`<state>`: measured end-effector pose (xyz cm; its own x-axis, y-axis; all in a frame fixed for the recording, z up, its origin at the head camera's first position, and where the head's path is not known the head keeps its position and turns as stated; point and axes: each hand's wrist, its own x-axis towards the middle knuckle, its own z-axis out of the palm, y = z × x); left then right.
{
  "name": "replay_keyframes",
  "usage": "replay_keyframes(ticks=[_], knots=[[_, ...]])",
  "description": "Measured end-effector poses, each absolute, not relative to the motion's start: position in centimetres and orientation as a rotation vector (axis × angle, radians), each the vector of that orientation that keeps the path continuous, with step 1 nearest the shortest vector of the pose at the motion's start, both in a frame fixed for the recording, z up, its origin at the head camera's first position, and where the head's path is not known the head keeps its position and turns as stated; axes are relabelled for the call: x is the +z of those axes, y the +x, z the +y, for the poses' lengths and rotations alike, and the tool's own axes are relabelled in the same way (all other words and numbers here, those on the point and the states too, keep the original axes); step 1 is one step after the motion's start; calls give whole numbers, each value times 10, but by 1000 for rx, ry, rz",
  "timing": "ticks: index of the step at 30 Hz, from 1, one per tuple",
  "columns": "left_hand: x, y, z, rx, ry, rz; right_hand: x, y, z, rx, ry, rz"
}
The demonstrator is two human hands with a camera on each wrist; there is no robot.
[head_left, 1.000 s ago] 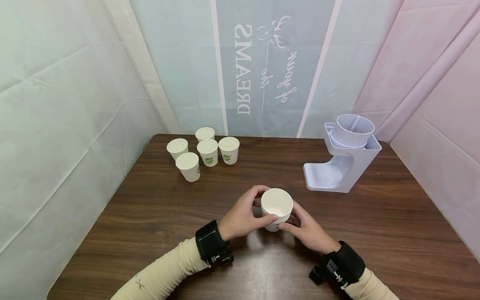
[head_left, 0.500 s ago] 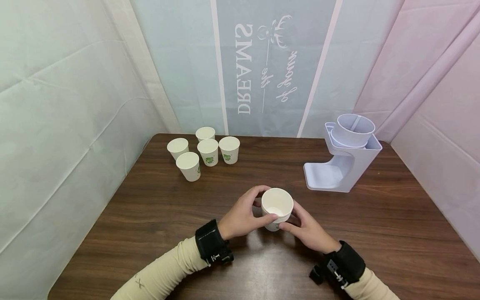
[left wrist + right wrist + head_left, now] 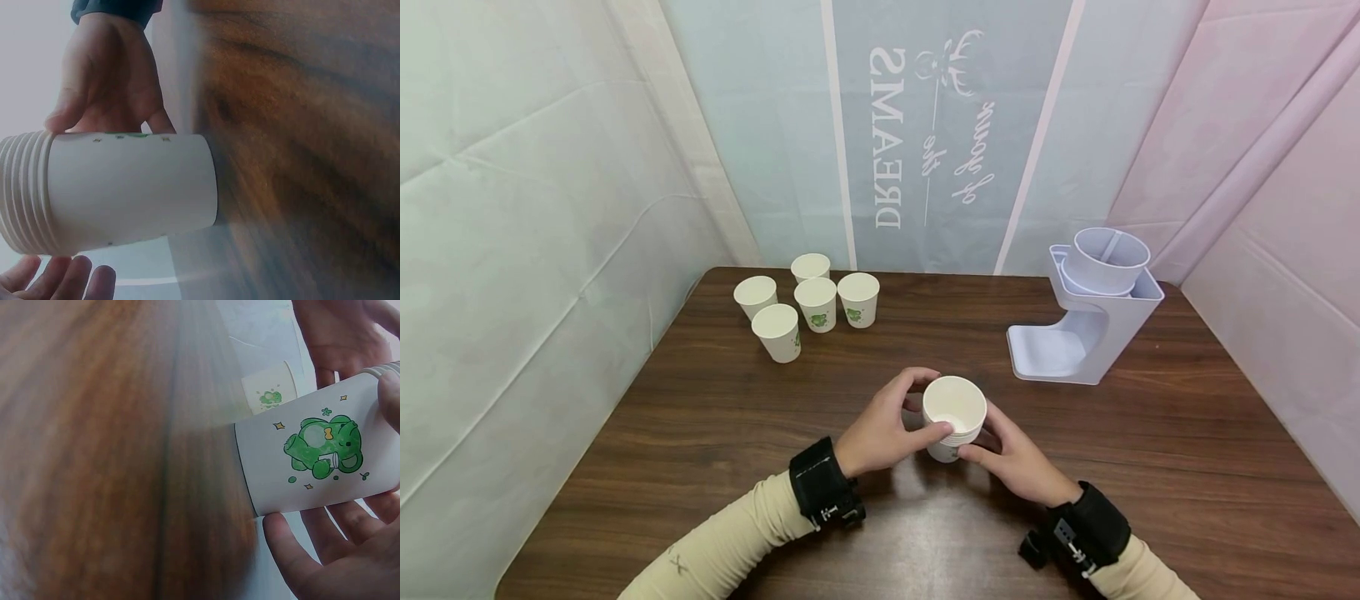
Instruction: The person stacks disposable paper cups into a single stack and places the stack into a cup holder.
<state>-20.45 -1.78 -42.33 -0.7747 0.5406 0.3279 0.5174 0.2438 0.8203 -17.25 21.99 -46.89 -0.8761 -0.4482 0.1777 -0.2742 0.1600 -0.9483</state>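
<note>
A stack of nested white paper cups (image 3: pixel 953 408) stands upright on the near middle of the table, its several rims showing as layered rings in the left wrist view. My left hand (image 3: pixel 883 429) curves round its upper left side, thumb at the rims and fingers behind. Low on the right, my right hand (image 3: pixel 1018 462) holds the stack between thumb and fingers. A green bear print (image 3: pixel 325 447) shows on the outermost cup in the right wrist view. The left fingertips (image 3: pixel 75 278) lie close beside the rims in the left wrist view.
Several single paper cups (image 3: pixel 816 304) stand upright in a cluster at the back left. At the back right is a pale lavender plastic stand (image 3: pixel 1105 333) with a round cup-shaped top (image 3: pixel 1108 260). Curtains hang behind the brown wooden table (image 3: pixel 700 467).
My left hand has shifted slightly left and its thumb has drawn back a little along the rims. The right hand, the stack and the other cups keep their places.
</note>
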Motion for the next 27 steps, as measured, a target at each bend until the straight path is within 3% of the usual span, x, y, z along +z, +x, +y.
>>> replay_keyframes(ticks=[27], knots=[[-392, -253, -90, 1852, 745, 2812, -470, -173, 220, -1824, -725, 2284]])
